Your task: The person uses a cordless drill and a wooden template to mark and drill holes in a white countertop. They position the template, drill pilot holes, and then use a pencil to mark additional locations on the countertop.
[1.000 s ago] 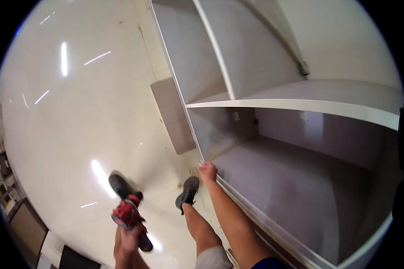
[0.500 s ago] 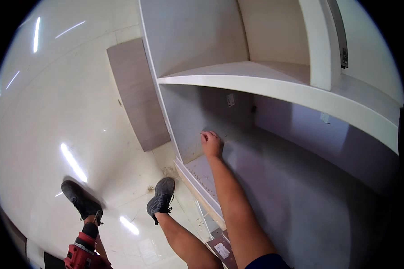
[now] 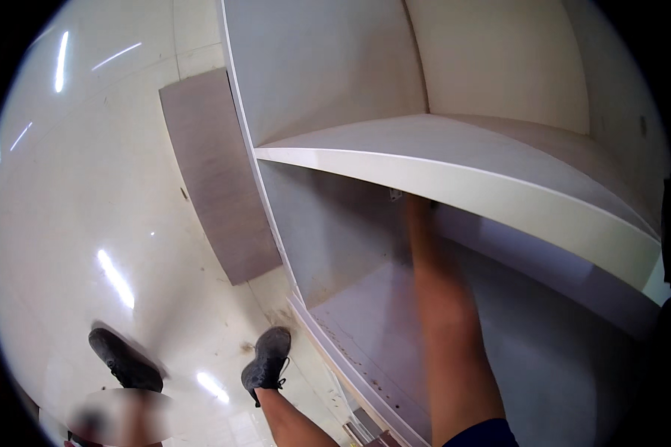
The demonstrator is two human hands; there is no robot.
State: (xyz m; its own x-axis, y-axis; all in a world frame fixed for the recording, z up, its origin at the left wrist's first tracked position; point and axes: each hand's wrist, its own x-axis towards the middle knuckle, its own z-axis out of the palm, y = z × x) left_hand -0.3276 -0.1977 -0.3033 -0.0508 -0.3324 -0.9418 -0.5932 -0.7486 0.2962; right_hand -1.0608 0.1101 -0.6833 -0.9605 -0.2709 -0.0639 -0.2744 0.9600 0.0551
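Debris (image 3: 348, 360) scattered in lower compartment (image 3: 533, 365); right hand (image 3: 419, 210) inserted, partly hidden by shelf (image 3: 455, 170); fingers' state cannot be told.

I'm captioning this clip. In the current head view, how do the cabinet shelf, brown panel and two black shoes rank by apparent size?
Largest: cabinet shelf
Next: brown panel
Smallest: left shoe and right shoe, too alike to rank

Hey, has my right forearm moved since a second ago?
Yes, the right forearm has reached deeper into the lower cabinet compartment, beneath the shelf.
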